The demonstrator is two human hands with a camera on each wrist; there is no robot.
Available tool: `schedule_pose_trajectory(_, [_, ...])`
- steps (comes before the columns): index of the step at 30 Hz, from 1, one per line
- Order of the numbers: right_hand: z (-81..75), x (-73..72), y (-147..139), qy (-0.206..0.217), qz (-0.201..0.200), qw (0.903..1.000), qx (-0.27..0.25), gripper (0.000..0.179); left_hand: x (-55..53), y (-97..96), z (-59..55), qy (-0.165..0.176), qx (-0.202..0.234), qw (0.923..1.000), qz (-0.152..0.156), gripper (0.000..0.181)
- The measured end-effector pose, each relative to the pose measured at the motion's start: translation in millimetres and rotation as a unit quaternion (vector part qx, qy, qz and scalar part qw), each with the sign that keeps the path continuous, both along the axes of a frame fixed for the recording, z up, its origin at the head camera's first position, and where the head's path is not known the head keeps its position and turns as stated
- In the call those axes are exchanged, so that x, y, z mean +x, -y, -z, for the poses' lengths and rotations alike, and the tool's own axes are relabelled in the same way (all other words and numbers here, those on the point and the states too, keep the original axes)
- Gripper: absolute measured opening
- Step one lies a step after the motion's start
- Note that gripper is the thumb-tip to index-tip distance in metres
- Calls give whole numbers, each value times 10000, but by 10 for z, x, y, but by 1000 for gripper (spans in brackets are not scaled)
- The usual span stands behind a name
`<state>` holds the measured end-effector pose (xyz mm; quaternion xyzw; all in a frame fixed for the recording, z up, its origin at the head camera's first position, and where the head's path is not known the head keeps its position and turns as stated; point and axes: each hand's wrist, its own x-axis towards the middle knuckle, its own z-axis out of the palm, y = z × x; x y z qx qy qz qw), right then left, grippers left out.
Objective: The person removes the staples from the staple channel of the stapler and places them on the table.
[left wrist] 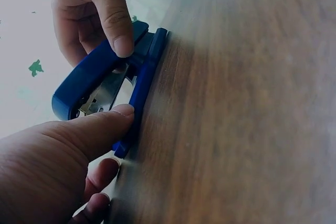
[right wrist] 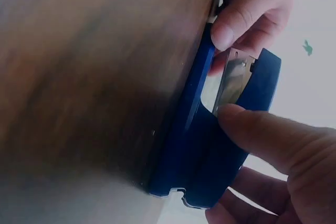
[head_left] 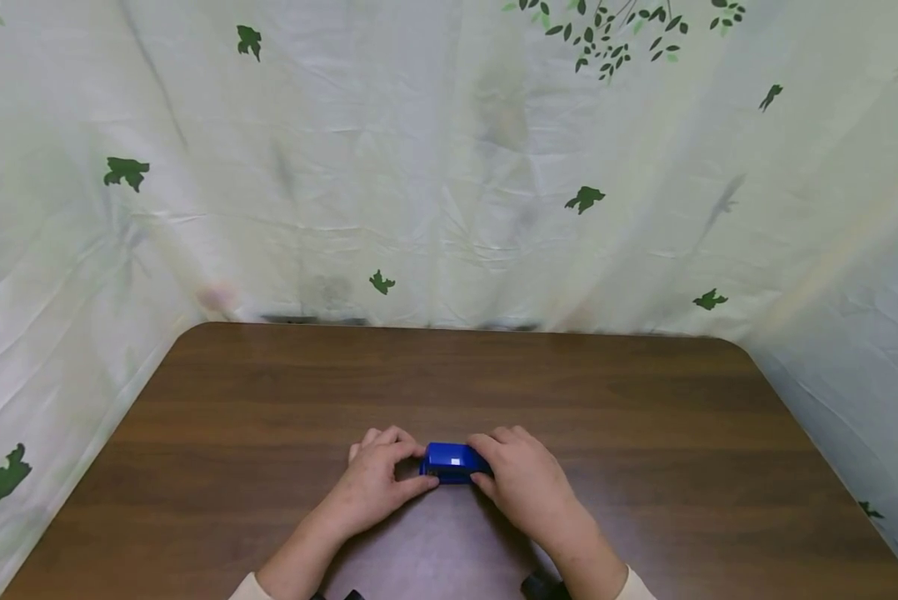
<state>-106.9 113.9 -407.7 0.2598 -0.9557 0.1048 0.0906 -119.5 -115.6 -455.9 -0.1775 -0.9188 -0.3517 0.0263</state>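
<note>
A blue stapler (head_left: 449,460) stands on the brown table near its front middle, its head end toward the left. In the left wrist view, a gap shows between the stapler's blue top arm (left wrist: 86,77) and its base (left wrist: 145,85), with the metal magazine (right wrist: 231,80) visible between them in the right wrist view. My left hand (head_left: 377,479) pinches the front end of the base between thumb and fingers. Farther back, my right hand (head_left: 527,482) grips the stapler's body, thumb on the near side and fingers on the far side.
The wooden table (head_left: 449,375) has rounded far corners. A pale curtain (head_left: 434,167) with green leaf prints hangs behind it and along both sides. Dark bits of the wrist gear (head_left: 545,585) show at the bottom edge, by the pale sleeves.
</note>
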Motion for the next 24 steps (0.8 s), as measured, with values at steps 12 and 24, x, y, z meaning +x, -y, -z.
schedule_pose_trajectory(12, [60,58,86,-368,523,9979,89,39,2,-5,16,39,-13,9999,-100,30])
schedule_pose_trajectory(24, [83,32,51,-581,593,9965,30,40,6,-9,-3,62,26,9999,-92,28])
